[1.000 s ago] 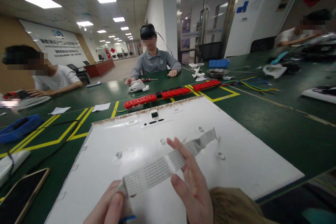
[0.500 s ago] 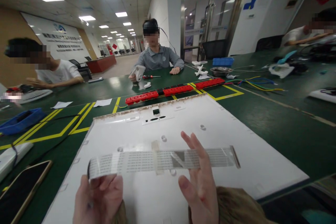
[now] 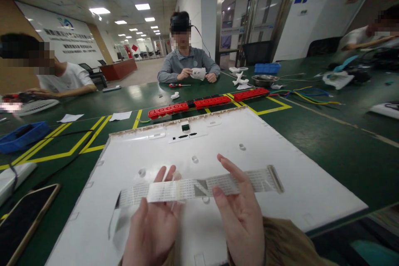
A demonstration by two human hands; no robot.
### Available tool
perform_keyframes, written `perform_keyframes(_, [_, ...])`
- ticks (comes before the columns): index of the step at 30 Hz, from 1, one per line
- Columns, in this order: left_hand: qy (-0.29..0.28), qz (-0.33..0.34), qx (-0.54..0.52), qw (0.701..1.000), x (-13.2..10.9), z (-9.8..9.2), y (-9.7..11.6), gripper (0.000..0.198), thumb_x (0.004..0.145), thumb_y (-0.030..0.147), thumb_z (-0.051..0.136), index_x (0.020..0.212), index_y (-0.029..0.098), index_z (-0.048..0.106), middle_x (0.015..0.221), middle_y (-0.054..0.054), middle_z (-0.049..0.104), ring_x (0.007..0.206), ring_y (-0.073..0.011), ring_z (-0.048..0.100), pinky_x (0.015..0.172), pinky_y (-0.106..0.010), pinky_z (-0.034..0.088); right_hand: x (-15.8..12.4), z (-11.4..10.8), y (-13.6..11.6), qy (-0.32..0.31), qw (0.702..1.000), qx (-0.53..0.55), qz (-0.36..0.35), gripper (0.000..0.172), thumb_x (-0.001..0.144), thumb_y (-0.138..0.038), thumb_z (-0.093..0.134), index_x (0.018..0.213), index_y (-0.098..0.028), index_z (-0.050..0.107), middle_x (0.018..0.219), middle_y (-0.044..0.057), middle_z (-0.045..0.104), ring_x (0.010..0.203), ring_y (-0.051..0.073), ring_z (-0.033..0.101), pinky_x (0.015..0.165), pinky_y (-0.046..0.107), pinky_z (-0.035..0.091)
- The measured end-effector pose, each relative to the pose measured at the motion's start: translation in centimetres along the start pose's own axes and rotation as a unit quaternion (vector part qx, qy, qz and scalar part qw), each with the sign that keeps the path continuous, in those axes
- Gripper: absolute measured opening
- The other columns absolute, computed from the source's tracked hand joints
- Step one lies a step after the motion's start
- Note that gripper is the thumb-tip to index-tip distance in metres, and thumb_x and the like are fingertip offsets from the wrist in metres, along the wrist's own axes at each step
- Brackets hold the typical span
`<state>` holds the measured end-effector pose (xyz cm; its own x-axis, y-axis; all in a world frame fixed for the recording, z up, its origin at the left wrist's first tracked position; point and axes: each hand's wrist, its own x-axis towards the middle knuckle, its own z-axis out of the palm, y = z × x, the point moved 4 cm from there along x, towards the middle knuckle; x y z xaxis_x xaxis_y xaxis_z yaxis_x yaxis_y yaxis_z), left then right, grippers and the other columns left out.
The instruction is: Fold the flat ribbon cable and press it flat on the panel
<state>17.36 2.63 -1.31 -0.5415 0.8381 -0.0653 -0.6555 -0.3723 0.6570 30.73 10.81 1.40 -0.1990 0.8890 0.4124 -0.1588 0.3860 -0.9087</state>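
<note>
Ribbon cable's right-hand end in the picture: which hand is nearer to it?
Right. The right hand is at the ribbon cable, just left of that end; the left hand is farther left, at the cable's other half.

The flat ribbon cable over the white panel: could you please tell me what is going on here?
A person has a flat ribbon cable across the left hand and the right hand, above a white panel on a green table. The left palm faces up, with fingers behind the cable; the right thumb and index finger cross in front of it. Across the table, a co-worker holds a white part; a screwdriver lies close by. Red strips lie beyond the panel.
</note>
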Motion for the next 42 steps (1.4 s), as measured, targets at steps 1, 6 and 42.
perform_keyframes(1, [-0.025, -0.019, -0.029, 0.999, 0.1, 0.5, -0.7, 0.047, 0.081, 0.05, 0.053, 0.118, 0.023, 0.059, 0.136, -0.007, 0.046, 0.124, -0.0219, 0.043, 0.093, -0.027, 0.046, 0.1, 0.0, -0.2, 0.001, 1.0, -0.012, -0.015, 0.036, 0.085, -0.023, 0.052, 0.122, -0.025, 0.049, 0.13, 0.006, 0.05, 0.122, 0.021, 0.047, 0.096, 0.037, 0.046])
perform_keyframes(6, [-0.144, -0.083, -0.128, 0.978, 0.0, 2.3, -2.8, 0.043, 0.092, 0.039, 0.034, 0.124, 0.019, 0.054, 0.138, -0.011, 0.043, 0.124, -0.0196, 0.044, 0.102, -0.03, 0.038, 0.1, -0.2, -0.5, -0.007, 0.998, -0.035, -0.053, 0.031, 0.086, -0.019, 0.051, 0.116, -0.024, 0.053, 0.125, 0.005, 0.055, 0.118, 0.019, 0.05, 0.095, 0.036, 0.047])
perform_keyframes(42, [-0.13, -0.082, -0.136, 0.979, -0.3, 1.9, -2.9, 0.034, 0.089, 0.035, 0.048, 0.122, 0.03, 0.055, 0.14, -0.001, 0.041, 0.135, -0.0184, 0.025, 0.114, -0.035, 0.013, -0.4, 1.5, -1.0, -0.186, 0.874, -0.339, -0.294, 0.032, 0.086, -0.024, 0.046, 0.118, -0.024, 0.051, 0.114, -0.004, 0.064, 0.11, 0.016, 0.058, 0.091, 0.03, 0.051])
